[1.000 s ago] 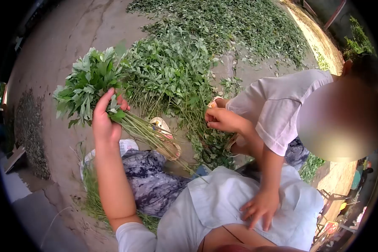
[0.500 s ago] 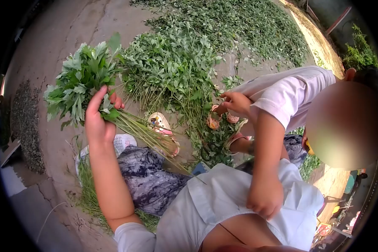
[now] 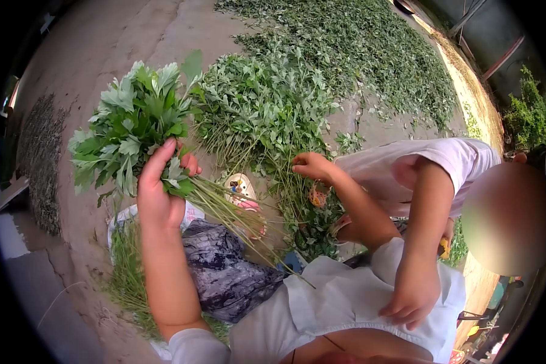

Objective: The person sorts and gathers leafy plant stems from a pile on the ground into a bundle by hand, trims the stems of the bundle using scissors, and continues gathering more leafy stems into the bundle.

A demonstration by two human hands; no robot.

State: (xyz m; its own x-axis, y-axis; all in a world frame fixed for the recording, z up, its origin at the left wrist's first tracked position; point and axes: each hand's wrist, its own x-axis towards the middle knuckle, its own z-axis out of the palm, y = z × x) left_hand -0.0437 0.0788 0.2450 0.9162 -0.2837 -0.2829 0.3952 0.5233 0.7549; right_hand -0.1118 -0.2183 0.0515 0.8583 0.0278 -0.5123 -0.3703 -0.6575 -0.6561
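Observation:
My left hand [image 3: 164, 182] is wrapped around a bunch of mugwort [image 3: 127, 127], its leafy tops at the upper left and its thin stems trailing down to the right over my lap. My right hand [image 3: 312, 165] reaches out over the stem ends of a mugwort pile [image 3: 264, 100] on the ground. Its fingers are slightly bent and apart, and I see nothing in them. Beneath the left bunch's stems is a pale clog [image 3: 241, 189] with charms.
Another person in a pale pink shirt [image 3: 406, 164] leans in at right, their hand [image 3: 412, 297] hanging before my shirt. A wide layer of leaves [image 3: 358, 54] covers the ground behind. Bare stalks [image 3: 130, 267] lie on a white sack [image 3: 122, 215] at left.
My right hand has moved left, out from beside the other person, to the pile's stems. The left hand keeps its hold on the bunch. The view has shifted slightly.

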